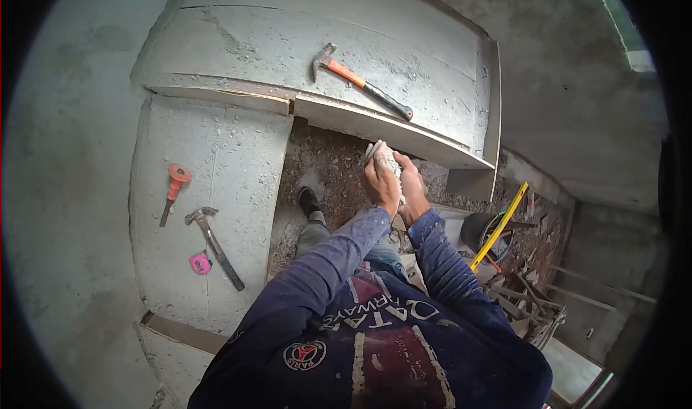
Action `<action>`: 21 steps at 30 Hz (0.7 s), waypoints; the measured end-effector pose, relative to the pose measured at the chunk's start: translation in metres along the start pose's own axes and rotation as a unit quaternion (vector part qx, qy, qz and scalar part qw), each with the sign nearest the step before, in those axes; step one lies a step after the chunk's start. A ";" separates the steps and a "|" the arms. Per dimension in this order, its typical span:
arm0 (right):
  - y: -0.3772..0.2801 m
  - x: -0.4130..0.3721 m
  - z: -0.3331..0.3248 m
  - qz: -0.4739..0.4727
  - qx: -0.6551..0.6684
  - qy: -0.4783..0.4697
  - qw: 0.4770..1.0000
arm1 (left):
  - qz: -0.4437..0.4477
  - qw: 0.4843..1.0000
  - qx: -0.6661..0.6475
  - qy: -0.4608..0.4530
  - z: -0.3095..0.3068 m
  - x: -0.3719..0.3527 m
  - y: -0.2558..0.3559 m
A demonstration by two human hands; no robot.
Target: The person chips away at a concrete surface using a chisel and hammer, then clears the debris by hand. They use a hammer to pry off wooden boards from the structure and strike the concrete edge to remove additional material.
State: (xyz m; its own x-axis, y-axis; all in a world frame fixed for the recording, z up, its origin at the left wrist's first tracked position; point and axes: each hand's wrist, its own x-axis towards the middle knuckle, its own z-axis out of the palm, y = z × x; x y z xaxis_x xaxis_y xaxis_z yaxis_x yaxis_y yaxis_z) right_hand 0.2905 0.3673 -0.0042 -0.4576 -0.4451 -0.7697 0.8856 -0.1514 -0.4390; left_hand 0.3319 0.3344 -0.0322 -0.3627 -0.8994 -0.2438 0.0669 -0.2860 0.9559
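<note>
My left hand (380,178) and my right hand (413,187) are cupped together in front of my body, palms facing. Between them sits a pale grey, crumbly lump of mortar (393,165), part of it hidden by the fingers. Bits of the grey stuff coat the left fingertips. Just beyond the hands runs the front edge board (396,131) of a raised concrete slab (267,38). On that slab lies a claw hammer (360,82) with an orange and black handle.
On the left slab (238,142) lie a chisel (174,193) with an orange grip, a second claw hammer (215,247) and a pink tape measure (200,263). To the right, a yellow spirit level (499,225) leans across a dark bucket (476,230), near scrap wood (530,301).
</note>
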 end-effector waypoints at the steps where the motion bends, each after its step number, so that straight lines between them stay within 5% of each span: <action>1: 0.010 0.036 -0.034 0.016 -0.005 0.010 1.000 | -0.064 0.996 -0.053 -0.009 0.001 0.005 -0.054; 3: 0.014 0.062 -0.051 0.034 0.018 0.036 0.999 | -0.244 0.967 -0.065 0.037 0.003 0.020 -0.053; 5: 0.019 0.114 -0.091 0.005 -0.104 0.292 0.951 | -0.214 0.955 0.153 0.139 -0.010 0.047 -0.142; 6: 0.015 0.105 -0.101 -0.045 -0.144 0.309 0.939 | -0.235 0.943 0.186 0.146 -0.025 0.049 -0.126; 7: 0.041 0.187 -0.198 -0.076 -0.237 0.308 0.918 | -0.256 0.928 0.221 0.155 -0.046 0.045 -0.103; 10: 0.020 0.114 -0.185 0.005 -0.344 0.255 0.904 | -0.142 0.947 0.282 0.057 -0.092 0.025 -0.120; 11: 0.031 0.092 -0.177 -0.062 -0.446 0.180 0.874 | -0.143 0.945 0.288 0.058 -0.085 0.000 -0.120; 12: 0.035 0.070 -0.169 -0.136 -0.536 0.094 0.828 | -0.271 0.940 0.206 0.023 -0.061 -0.032 -0.118; 14: 0.066 0.049 -0.157 -0.257 -0.439 -0.054 0.859 | -0.497 0.866 0.024 -0.054 -0.025 -0.062 -0.112; 16: 0.041 0.000 -0.138 -0.281 -0.597 -0.120 0.742 | -0.497 0.787 -0.333 -0.148 -0.016 -0.077 -0.136; 17: 0.024 -0.010 -0.145 -0.328 -0.661 -0.140 0.660 | -0.436 0.806 -0.325 -0.233 -0.011 -0.077 -0.140; 19: -0.005 -0.021 -0.154 -0.275 -0.779 -0.069 0.559 | -0.461 0.766 -0.382 -0.234 -0.008 -0.067 -0.102; 21: -0.010 0.035 -0.213 -0.254 -0.773 0.048 0.579 | -0.366 0.881 -0.123 -0.273 -0.011 -0.063 -0.040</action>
State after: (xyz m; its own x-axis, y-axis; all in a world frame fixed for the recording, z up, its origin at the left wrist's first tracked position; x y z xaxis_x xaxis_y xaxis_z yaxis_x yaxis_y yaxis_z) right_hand 0.2490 0.5410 -0.1259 -0.6962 -0.6270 -0.3495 -0.4605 0.7636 -0.4525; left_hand 0.3626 0.3984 -0.0567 -0.7812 -0.1707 -0.6006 -0.1954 -0.8468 0.4948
